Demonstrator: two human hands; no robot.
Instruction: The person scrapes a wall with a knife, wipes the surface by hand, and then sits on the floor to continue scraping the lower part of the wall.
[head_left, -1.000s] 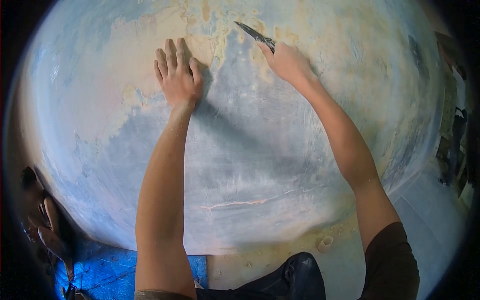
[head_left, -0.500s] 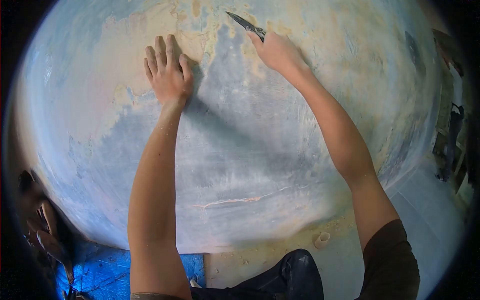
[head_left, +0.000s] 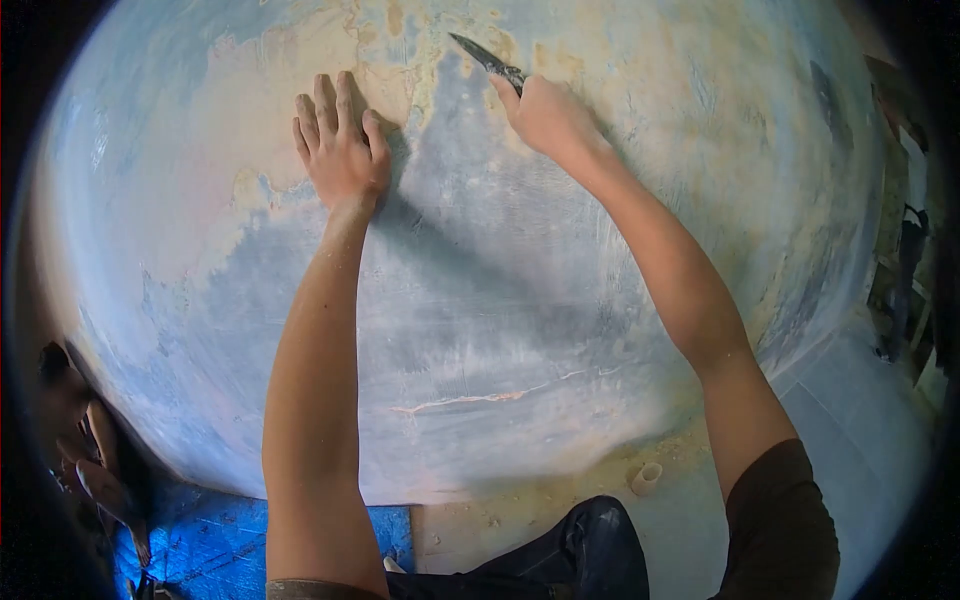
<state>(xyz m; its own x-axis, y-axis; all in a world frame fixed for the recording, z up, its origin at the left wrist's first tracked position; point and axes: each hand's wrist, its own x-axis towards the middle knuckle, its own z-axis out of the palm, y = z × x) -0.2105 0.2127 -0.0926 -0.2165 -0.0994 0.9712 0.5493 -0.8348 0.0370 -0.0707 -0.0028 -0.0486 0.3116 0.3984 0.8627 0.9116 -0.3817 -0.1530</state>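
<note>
A large, rounded surface (head_left: 480, 250) with mottled blue, grey and cream patches fills most of the view. My left hand (head_left: 342, 145) rests on its upper left part, palm down with the fingers spread. To the right, my right hand (head_left: 550, 115) is closed around a dark, pointed knife-like tool (head_left: 490, 60). The tool's tip points up and to the left, close to the surface. A thin, pale crack (head_left: 465, 401) runs across the lower part of the surface.
Blue sheeting (head_left: 215, 535) covers the floor at the lower left. Another person (head_left: 100, 470) sits at the far left edge. A small round cup-like object (head_left: 647, 478) stands on the floor near my knee (head_left: 603, 545). Cluttered dark items (head_left: 910, 250) line the right edge.
My right hand and the tool have shifted slightly down and left. My left hand stays spread on the surface, appearing marginally further right.
</note>
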